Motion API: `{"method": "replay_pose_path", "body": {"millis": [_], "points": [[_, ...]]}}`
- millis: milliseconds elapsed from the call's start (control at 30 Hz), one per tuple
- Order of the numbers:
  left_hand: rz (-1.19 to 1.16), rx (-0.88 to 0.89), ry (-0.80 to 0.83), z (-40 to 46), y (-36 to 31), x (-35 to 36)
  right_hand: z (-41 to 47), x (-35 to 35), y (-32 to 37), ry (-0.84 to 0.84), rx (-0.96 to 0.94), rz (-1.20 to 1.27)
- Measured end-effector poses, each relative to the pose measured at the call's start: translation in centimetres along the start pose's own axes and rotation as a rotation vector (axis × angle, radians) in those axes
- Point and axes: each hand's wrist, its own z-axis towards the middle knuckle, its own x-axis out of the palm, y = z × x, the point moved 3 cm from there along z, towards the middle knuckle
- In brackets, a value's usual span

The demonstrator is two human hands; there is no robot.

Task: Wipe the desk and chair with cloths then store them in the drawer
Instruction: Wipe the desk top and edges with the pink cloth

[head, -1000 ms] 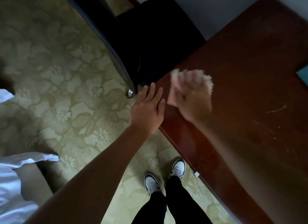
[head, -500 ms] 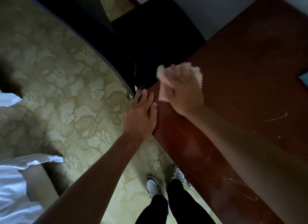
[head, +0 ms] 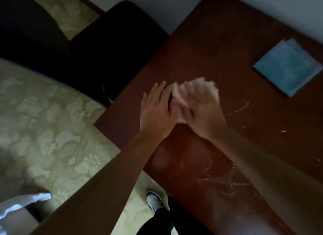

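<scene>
At frame centre, the blurred right hand (head: 201, 110) presses a white cloth (head: 208, 85) flat on the dark wooden desk (head: 218, 42). The left hand (head: 157, 112) lies beside it, fingers straight. A blue cloth (head: 286, 66) lies upper right.

Motion blurs the right hand (head: 201, 108), its grip on the pale cloth (head: 208, 85) unclear.

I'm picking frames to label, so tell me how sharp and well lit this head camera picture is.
Head view: dim overall; the black chair is nearly featureless shadow. The right hand and the white cloth under it are smeared by motion blur, while the left hand is sharper. The blue cloth looks soft. Wide-angle bending shows along the desk edge.
</scene>
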Motion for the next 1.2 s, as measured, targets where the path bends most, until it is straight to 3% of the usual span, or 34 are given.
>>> {"method": "replay_pose_path", "body": {"millis": [100, 267, 400, 567, 767, 1000, 1100, 1200], "points": [[0.011, 0.059, -0.001, -0.1, -2.6, 2.2, -1.9, -1.0, -3.1, 0.108, -0.136, 0.007], [0.076, 0.131, 0.038, -0.2, -4.0, 4.4, 2.9, -4.3, -13.5, 0.038, 0.202, -0.017], [0.043, 0.176, -0.022, -0.4, -3.2, 4.4, -2.1, -3.3, -9.3, -0.003, 0.12, 0.066], [0.017, 0.203, -0.033, -0.3, -3.2, 4.5, -8.4, -2.6, -6.1, 0.117, -0.062, 0.066], [-0.01, 0.205, -0.043, -0.3, -3.3, 4.5, -2.6, -3.8, -10.0, -0.06, 0.319, 0.075], [-0.151, 0.275, -0.042, 0.2, -1.9, 3.3, -6.8, 0.0, -1.1, -0.062, 0.167, 0.037], [-0.009, 0.389, -0.04, 1.3, 1.5, 1.3, -3.8, -1.0, -2.7, -0.067, 0.279, 0.062], [0.035, 0.32, -0.042, 2.9, 4.5, -0.2, 3.2, -2.0, -6.0, -0.105, 0.368, 0.058]]}}
